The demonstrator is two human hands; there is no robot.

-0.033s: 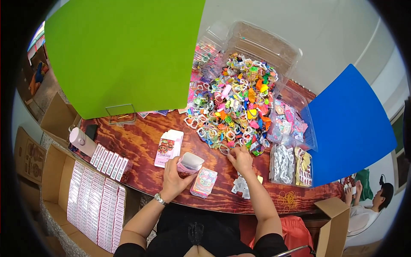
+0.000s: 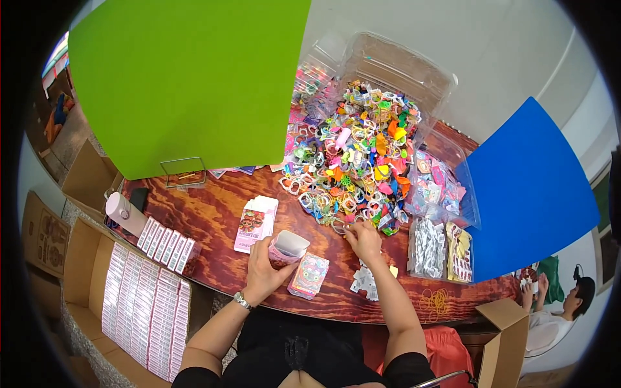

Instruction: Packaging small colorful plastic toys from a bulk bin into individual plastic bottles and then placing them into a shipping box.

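Note:
My left hand (image 2: 264, 273) is wrapped round a small pink open-topped carton (image 2: 288, 248), held tilted above the table. At the near edge of a heap of small colourful plastic trinkets (image 2: 362, 161), my right hand (image 2: 365, 244) has its fingertips drawn together; what they pinch, if anything, is too small to make out. Beside the carton lies a stack of printed cards (image 2: 309, 275). Flat pink cartons (image 2: 255, 223) are piled just beyond my left hand. Small white packets (image 2: 364, 284) sit partly under my right forearm.
A green panel (image 2: 194, 84) and a blue panel (image 2: 530, 194) flank the heap. Clear bins (image 2: 475, 213) of packets stand right. Rubber bands (image 2: 434, 304) lie near the front edge. Packed cartons fill a cardboard box (image 2: 81, 258) at left; a pink bottle (image 2: 124, 213) stands nearby. A person (image 2: 563, 310) sits far right.

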